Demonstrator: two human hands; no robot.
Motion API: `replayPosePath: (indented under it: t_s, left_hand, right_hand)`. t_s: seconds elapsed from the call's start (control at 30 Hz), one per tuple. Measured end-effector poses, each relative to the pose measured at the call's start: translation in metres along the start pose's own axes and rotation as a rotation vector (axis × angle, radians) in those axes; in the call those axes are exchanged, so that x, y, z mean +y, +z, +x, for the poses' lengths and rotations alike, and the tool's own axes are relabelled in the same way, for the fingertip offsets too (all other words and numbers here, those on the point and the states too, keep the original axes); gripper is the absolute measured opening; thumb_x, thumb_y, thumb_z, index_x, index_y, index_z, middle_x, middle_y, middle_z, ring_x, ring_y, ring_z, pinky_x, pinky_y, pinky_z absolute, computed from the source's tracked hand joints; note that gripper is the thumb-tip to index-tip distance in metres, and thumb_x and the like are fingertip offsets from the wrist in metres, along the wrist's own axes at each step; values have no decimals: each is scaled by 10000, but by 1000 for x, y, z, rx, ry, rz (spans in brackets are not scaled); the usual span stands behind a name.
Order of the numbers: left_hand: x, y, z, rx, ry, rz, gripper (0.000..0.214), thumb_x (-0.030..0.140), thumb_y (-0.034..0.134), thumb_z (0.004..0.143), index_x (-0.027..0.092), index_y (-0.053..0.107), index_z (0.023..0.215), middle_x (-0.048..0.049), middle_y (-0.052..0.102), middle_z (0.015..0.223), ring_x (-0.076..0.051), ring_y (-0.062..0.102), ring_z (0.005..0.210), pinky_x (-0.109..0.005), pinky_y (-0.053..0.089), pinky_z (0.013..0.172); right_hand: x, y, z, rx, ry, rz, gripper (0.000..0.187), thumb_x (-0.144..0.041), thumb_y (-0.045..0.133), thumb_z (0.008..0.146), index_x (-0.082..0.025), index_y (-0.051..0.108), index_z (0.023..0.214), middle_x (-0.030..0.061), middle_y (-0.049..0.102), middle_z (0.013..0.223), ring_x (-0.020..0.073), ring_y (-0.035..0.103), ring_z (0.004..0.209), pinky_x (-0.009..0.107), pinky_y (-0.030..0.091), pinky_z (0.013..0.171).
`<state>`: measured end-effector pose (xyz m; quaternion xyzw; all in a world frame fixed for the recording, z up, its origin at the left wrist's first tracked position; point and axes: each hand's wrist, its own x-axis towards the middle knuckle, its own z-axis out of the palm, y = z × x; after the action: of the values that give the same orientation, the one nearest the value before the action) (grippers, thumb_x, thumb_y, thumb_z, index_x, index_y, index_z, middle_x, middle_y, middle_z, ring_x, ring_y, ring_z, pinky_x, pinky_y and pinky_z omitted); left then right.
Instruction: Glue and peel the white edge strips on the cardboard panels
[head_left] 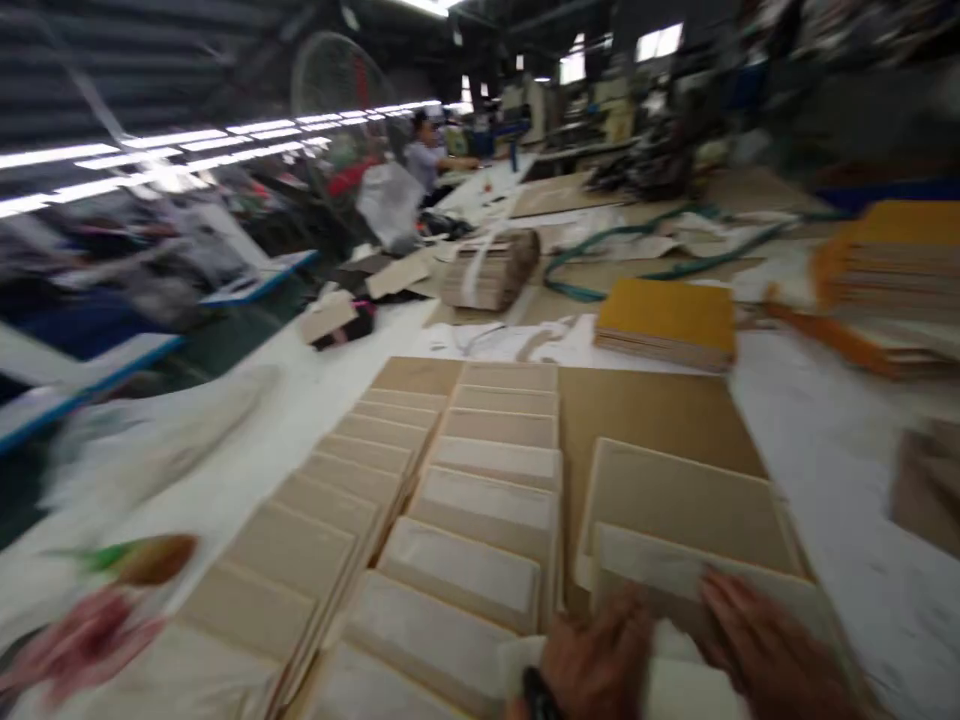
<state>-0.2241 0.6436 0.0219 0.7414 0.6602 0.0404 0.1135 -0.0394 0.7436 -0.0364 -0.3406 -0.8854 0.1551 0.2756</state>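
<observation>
My left hand (596, 665), with a black band at the wrist, and my right hand (772, 650) are at the bottom of the view, both blurred. They lie on a pale paper-faced board (675, 570), which rests on a larger tan board (660, 420). Beside my left hand, several paper-covered cardboard panels (487, 505) lie in overlapping rows (322, 520). Whether either hand grips the board is hidden by the blur.
White sheeting (840, 480) covers the long table. Farther along stand a yellow-topped stack (667, 325) and a tied bundle of boards (491, 270). A green hose (622, 245) crosses the table. A co-worker (427, 155) stands at the far end. Blue-edged tables (90, 375) run along the left.
</observation>
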Motion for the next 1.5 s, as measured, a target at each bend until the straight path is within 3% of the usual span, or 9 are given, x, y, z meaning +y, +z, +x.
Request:
replayPosePath:
  t_s: [0.1, 0.17, 0.3, 0.47, 0.67, 0.87, 1.03, 1.2, 1.5]
  left_hand:
    - [17, 4, 27, -161, 185, -82, 604, 356, 502, 757, 145, 306, 1287, -180, 409, 1332, -256, 637, 883, -369, 559, 649]
    - [18, -1, 40, -237, 243, -92, 707, 301, 511, 703, 98, 227, 1318, -214, 306, 1375, -296, 616, 932, -420, 555, 669]
    - [16, -14, 60, -266, 225, -132, 736, 161, 417, 664, 100, 137, 1342, -193, 176, 1424, -303, 483, 1135, -438, 531, 739]
    - [14, -14, 76, -307, 205, -165, 673, 177, 377, 695, 134, 186, 1339, -141, 183, 1434, -302, 596, 972, -466, 542, 685]
    - [1, -15, 70, -320, 145, -142, 673, 126, 357, 689, 166, 213, 1345, -92, 198, 1434, -283, 583, 1002, -457, 526, 745]
    - [-18, -21, 62, -344, 38, -128, 761, 74, 382, 614, 170, 213, 1349, -85, 180, 1436, -245, 536, 1084, -408, 503, 819]
    - [-19, -23, 61, -351, 33, -134, 762, 68, 374, 604, 186, 236, 1345, -53, 181, 1435, -248, 555, 1059, -420, 508, 812]
    - [-24, -24, 61, -303, -60, -135, 763, 39, 368, 588, 201, 275, 1328, -12, 226, 1427, -206, 434, 1189, -393, 494, 856]
    - [-22, -38, 57, -161, -146, -51, 622, 85, 390, 655, 175, 385, 1271, -66, 354, 1387, -286, 583, 1007, -465, 522, 756]
  right_hand:
    - [10, -14, -18, -61, -21, -425, 399, -220, 458, 797, -223, 492, 1194, 75, 573, 1194, 280, 489, 1113, 460, 396, 895]
    - [9, -13, -16, -77, -36, -524, 464, -131, 399, 787, -201, 443, 1243, 67, 555, 1219, 258, 467, 1142, 445, 374, 924]
    - [2, -14, -12, -62, -30, -404, 565, -213, 402, 775, -175, 313, 1331, 58, 504, 1273, 253, 405, 1194, 424, 359, 949]
    - [-2, -16, -14, -42, 42, -353, 600, -181, 452, 736, -152, 320, 1320, 51, 511, 1264, 238, 374, 1212, 414, 323, 976]
    - [-7, -21, -6, -91, 27, -412, 601, -34, 397, 657, -147, 428, 1246, 40, 527, 1252, 228, 380, 1208, 415, 279, 995]
    - [-3, -29, 0, -115, -28, -471, 397, -281, 480, 813, -189, 488, 1199, 25, 564, 1216, 206, 461, 1143, 365, 336, 952]
    - [22, -47, -19, -86, 30, -504, 431, -325, 473, 828, -134, 472, 1215, 89, 546, 1229, 218, 463, 1153, 369, 381, 925]
    - [38, -58, -33, -104, 37, -468, 462, -350, 443, 843, -146, 422, 1256, 85, 514, 1264, 214, 442, 1176, 393, 387, 939]
    - [49, -63, -42, 36, 277, -318, 392, -373, 416, 851, -178, 504, 1179, 112, 539, 1223, 231, 471, 1143, 423, 400, 953]
